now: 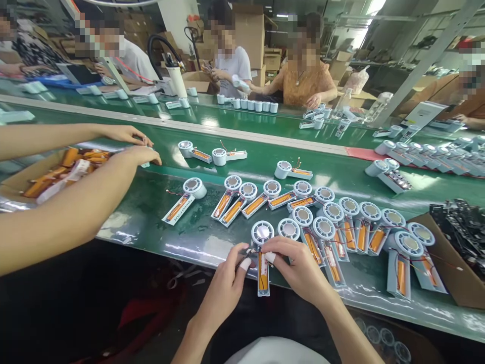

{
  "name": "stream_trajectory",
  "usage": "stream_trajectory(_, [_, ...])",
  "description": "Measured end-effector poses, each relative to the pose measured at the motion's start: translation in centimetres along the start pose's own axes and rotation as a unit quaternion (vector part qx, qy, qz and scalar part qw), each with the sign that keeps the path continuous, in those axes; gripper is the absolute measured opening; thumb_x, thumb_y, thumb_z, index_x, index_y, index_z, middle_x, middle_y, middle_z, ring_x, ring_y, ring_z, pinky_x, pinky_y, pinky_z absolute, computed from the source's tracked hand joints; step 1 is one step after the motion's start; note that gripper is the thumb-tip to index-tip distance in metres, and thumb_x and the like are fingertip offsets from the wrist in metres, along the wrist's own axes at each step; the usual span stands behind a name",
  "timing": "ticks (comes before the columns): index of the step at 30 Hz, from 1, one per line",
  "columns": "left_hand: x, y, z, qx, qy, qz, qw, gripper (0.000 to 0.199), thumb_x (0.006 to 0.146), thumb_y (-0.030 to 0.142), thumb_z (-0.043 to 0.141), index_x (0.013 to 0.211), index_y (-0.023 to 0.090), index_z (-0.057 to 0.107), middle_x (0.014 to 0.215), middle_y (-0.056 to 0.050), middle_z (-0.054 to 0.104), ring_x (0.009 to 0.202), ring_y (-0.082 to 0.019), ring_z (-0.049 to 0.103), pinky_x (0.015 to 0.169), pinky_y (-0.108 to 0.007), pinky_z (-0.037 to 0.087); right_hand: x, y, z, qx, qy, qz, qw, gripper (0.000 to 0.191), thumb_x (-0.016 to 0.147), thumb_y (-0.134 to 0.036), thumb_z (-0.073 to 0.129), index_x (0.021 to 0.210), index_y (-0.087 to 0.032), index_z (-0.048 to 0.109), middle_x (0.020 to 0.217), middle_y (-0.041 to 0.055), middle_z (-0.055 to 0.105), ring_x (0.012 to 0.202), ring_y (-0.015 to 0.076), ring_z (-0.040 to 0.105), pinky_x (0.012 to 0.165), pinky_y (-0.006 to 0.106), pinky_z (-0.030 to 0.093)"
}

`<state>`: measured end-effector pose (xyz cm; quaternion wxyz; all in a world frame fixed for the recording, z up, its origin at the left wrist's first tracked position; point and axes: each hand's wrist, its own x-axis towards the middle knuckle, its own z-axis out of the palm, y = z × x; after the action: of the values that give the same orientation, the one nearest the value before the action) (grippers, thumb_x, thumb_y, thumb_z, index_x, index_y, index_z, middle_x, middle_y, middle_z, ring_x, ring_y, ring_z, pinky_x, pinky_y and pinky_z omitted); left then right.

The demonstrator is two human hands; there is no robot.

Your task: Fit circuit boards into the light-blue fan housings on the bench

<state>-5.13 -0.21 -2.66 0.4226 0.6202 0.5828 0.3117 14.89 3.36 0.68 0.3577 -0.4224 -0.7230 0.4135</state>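
A light-blue handheld fan [262, 233] with a round grille and an open handle lies in front of me, its handle reaching past the table's near edge. An orange battery [263, 273] sits in that handle. Left of it, my left hand [228, 275] pinches a small dark part [240, 260], mostly hidden by the fingers. My right hand [299, 263] is closed at the top of the handle, on the fan's thin wires. A small pale connector [250, 251] shows between the two hands. Both thumbs wear white finger covers.
Several similar open fans [324, 228] lie to the right and behind. At far right stands a cardboard box [447, 258] of black parts. A co-worker's arms [94, 202] reach in from the left over a box of orange batteries [49, 182]. Other people sit across the green conveyor [261, 121].
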Motion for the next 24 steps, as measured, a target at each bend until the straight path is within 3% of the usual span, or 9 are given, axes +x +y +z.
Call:
stream_trajectory(3, [-0.7, -0.3, 0.8, -0.030, 0.073, -0.011, 0.997, 0.027, 0.100, 0.035, 0.039, 0.125, 0.025, 0.042, 0.114, -0.010, 0.071, 0.075, -0.019, 0.068, 0.075, -0.034, 0.053, -0.1, 0.6, 1.3, 0.116, 0.051, 0.103, 0.987, 0.017, 0.095, -0.031, 0.060, 0.109, -0.021, 0.065, 0.082, 0.0023, 0.072, 0.069, 0.0170, 0.068, 0.064, 0.029, 0.057])
stream_trajectory(5, [-1.0, -0.1, 1.1, -0.033, 0.094, -0.005, 0.995, 0.021, 0.099, 0.032, 0.039, 0.118, 0.025, 0.044, 0.107, -0.007, 0.070, 0.061, -0.015, 0.062, 0.066, -0.030, 0.051, -0.1, 0.8, 2.2, 0.146, 0.081, 0.134, 0.977, 0.014, 0.093, -0.033, 0.063, 0.101, -0.021, 0.062, 0.073, -0.0002, 0.069, 0.060, 0.0152, 0.064, 0.057, 0.026, 0.054])
stream_trajectory(7, [-1.2, 0.2, 1.0, -0.027, 0.088, 0.003, 0.996, 0.016, 0.098, 0.030, 0.038, 0.109, 0.025, 0.049, 0.084, -0.001, 0.068, 0.056, -0.015, 0.058, 0.060, -0.028, 0.048, -0.2, 0.8, 2.8, 0.077, 0.081, 0.101, 0.989, 0.007, 0.093, -0.028, 0.062, 0.091, -0.021, 0.063, 0.075, 0.0008, 0.069, 0.064, 0.0156, 0.065, 0.060, 0.026, 0.054])
stream_trajectory(10, [-1.4, 0.7, 0.8, -0.033, 0.071, -0.008, 0.997, 0.015, 0.097, 0.029, 0.040, 0.096, 0.024, 0.054, 0.059, 0.005, 0.054, 0.053, -0.016, 0.055, 0.053, -0.025, 0.043, -0.4, 0.8, 3.1, -0.067, 0.053, -0.011, 0.996, 0.018, 0.096, -0.017, 0.054, 0.101, -0.022, 0.070, 0.093, 0.0062, 0.071, 0.082, 0.0183, 0.068, 0.075, 0.030, 0.056])
stream_trajectory(12, [-1.4, 0.9, 0.8, -0.054, 0.067, -0.026, 0.996, 0.017, 0.096, 0.029, 0.041, 0.095, 0.023, 0.056, 0.057, 0.005, 0.052, 0.050, -0.015, 0.052, 0.050, -0.025, 0.040, -0.5, 0.8, 3.0, -0.101, 0.031, -0.061, 0.993, 0.029, 0.097, -0.012, 0.048, 0.111, -0.022, 0.071, 0.103, 0.0085, 0.070, 0.090, 0.0187, 0.068, 0.080, 0.030, 0.056])
stream_trajectory(15, [-1.5, 1.1, 0.9, -0.081, 0.059, -0.050, 0.994, 0.022, 0.096, 0.031, 0.040, 0.101, 0.022, 0.059, 0.056, 0.005, 0.051, 0.047, -0.014, 0.047, 0.048, -0.024, 0.038, -0.7, 0.8, 2.8, -0.099, 0.012, -0.072, 0.992, 0.035, 0.095, -0.007, 0.045, 0.116, -0.022, 0.070, 0.106, 0.0085, 0.069, 0.091, 0.0176, 0.068, 0.080, 0.029, 0.057])
stream_trajectory(24, [-0.9, 1.8, 0.8, -0.150, 0.014, -0.089, 0.985, 0.040, 0.096, 0.055, 0.045, 0.090, 0.020, 0.062, 0.054, 0.006, 0.047, 0.048, -0.013, 0.043, 0.047, -0.023, 0.034, -1.1, 1.0, 3.1, -0.123, 0.031, -0.086, 0.988, 0.027, 0.099, -0.012, 0.047, 0.109, -0.022, 0.069, 0.103, 0.0083, 0.069, 0.089, 0.0178, 0.068, 0.078, 0.029, 0.058])
